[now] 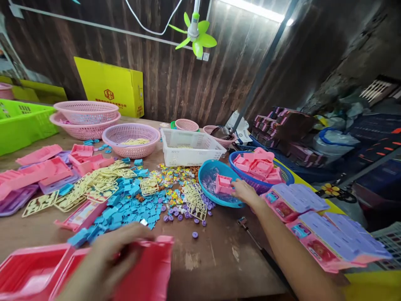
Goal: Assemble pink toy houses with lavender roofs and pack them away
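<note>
My left hand (108, 255) is closed on a pink plastic toy-house shell (148, 269) at the near edge of the table; motion blurs the fingers a little. Beside it lies another open pink shell (34, 267). On the right, my right hand (246, 193) stretches to the blue basin (205, 167) and grips the edge of a small pink plastic part (223, 184). That part is over the basin, which holds clear plastic pieces (209, 179). Just behind the hand, a blue basket (286, 177) is heaped with similar pink parts (257, 163).
Finished-looking toy houses with purple roofs (313, 221) stand at right. Loose blue pieces (122, 209), cream sprues (94, 184) and purple wheels (194, 235) cover the middle. A white basket (192, 156), pink baskets (131, 146) and a phone-stick-like rod (253, 238) are around them.
</note>
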A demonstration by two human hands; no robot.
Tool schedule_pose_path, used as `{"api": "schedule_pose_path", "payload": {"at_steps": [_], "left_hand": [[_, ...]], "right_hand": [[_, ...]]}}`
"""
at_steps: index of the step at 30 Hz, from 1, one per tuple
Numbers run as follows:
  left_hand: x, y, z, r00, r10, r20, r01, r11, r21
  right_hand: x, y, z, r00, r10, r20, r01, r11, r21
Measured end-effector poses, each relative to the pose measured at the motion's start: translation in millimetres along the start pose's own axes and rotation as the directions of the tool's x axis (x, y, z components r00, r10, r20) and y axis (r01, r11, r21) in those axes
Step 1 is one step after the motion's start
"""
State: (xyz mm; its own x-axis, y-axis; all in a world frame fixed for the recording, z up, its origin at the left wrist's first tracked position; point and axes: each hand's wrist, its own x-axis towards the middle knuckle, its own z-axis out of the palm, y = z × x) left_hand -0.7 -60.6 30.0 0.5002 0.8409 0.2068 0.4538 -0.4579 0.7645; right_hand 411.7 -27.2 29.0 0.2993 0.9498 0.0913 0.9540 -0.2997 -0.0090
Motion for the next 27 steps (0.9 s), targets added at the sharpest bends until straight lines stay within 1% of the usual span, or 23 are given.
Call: {"api": "schedule_pose_path", "payload": {"at_steps": [1,2,4,6,8,9,10,11,12,13,14,15,16,18,19,20,21,22,23,24,25,26,27], "left_hand": [[3.4,17.0,17.4,0.995,0.055,0.085,-0.053,0.998,-0.025],[7.9,32.7,37.1,0.987,0.090,0.135,-0.086,0.996,-0.031],[17.9,57.0,77.7,0.979,0.123,0.165,-0.133,0.990,0.049],[27.6,69.8,112.8,0.969,0.059,0.240,-0.107,0.975,0.196],[35.9,73.7,137.5,0.949,-0.048,0.312,-0.056,0.947,0.317],[39.1,73.7,146.0,0.935,-0.099,0.340,-0.031,0.934,0.356],[41.6,72.9,152.4,0.921,-0.143,0.361,-0.007,0.923,0.384],[43.3,71.5,157.1,0.908,-0.184,0.377,0.017,0.915,0.404],[44.1,69.6,160.7,0.898,-0.217,0.382,0.042,0.909,0.416],[44.0,67.1,163.5,0.898,-0.238,0.370,0.070,0.908,0.414],[43.1,63.8,165.9,0.909,-0.245,0.336,0.100,0.913,0.396],[41.3,59.8,167.9,0.929,-0.232,0.290,0.121,0.928,0.353],[38.8,54.9,169.7,0.951,-0.202,0.234,0.133,0.951,0.280],[31.5,43.3,172.3,0.985,-0.132,0.113,0.128,0.991,0.040],[26.7,36.9,172.9,0.991,-0.114,0.073,0.122,0.986,-0.114],[21.0,30.5,172.8,0.993,-0.103,0.058,0.115,0.955,-0.273],[14.6,24.1,172.2,0.994,-0.086,0.066,0.106,0.904,-0.413],[7.5,18.1,171.1,0.994,-0.057,0.095,0.098,0.851,-0.516],[0.2,12.5,169.6,0.990,-0.008,0.139,0.088,0.811,-0.579],[-7.1,7.6,168.0,0.980,0.052,0.191,0.077,0.790,-0.609],[-13.7,3.4,166.4,0.963,0.111,0.246,0.065,0.790,-0.610],[-19.2,0.0,165.0,0.942,0.154,0.297,0.055,0.804,-0.592],[-23.2,-2.5,164.2,0.923,0.177,0.343,0.050,0.826,-0.562]], "right_hand": [[-2.9,-1.6,4.8,1.000,-0.001,-0.001,0.001,1.000,0.003],[-6.0,-2.9,7.7,1.000,-0.004,-0.014,0.004,1.000,0.010],[-14.1,-5.1,5.9,0.998,-0.009,-0.066,0.011,0.999,0.033],[-28.6,-6.4,-6.3,0.991,-0.016,-0.133,0.024,0.998,0.060],[-52.3,-6.7,-25.4,0.979,-0.076,-0.190,0.100,0.988,0.120],[-67.3,-6.3,-35.3,0.966,-0.145,-0.215,0.185,0.967,0.177],[-83.5,-5.8,-44.1,0.951,-0.243,-0.193,0.286,0.928,0.238],[-100.2,-5.3,-50.8,0.934,-0.338,-0.118,0.358,0.889,0.285],[-116.4,-5.0,-54.9,0.905,-0.424,-0.024,0.409,0.855,0.319],[-131.3,-5.3,-55.8,0.869,-0.490,0.068,0.443,0.833,0.331],[-144.4,-6.2,-53.7,0.835,-0.530,0.149,0.464,0.823,0.328],[-155.4,-8.0,-48.9,0.809,-0.553,0.202,0.482,0.819,0.310],[-164.3,-10.7,-42.2,0.792,-0.567,0.226,0.503,0.816,0.286],[-176.9,-18.0,-26.2,0.778,-0.591,0.211,0.550,0.804,0.225],[-181.5,-21.8,-18.5,0.773,-0.605,0.191,0.574,0.796,0.194],[-185.3,-25.1,-11.5,0.763,-0.621,0.178,0.598,0.784,0.168],[-188.7,-27.4,-5.6,0.751,-0.638,0.170,0.620,0.770,0.149],[-191.9,-28.2,-0.5,0.740,-0.652,0.164,0.636,0.758,0.143],[-195.0,-27.1,4.1,0.733,-0.663,0.152,0.644,0.749,0.155],[-197.7,-24.3,8.8,0.736,-0.666,0.119,0.642,0.744,0.185],[-200.1,-19.7,14.1,0.758,-0.649,0.064,0.622,0.749,0.229],[-201.9,-14.1,20.4,0.799,-0.602,-0.004,0.578,0.764,0.287],[-202.9,-8.1,28.0,0.851,-0.521,-0.062,0.506,0.785,0.358]]}}
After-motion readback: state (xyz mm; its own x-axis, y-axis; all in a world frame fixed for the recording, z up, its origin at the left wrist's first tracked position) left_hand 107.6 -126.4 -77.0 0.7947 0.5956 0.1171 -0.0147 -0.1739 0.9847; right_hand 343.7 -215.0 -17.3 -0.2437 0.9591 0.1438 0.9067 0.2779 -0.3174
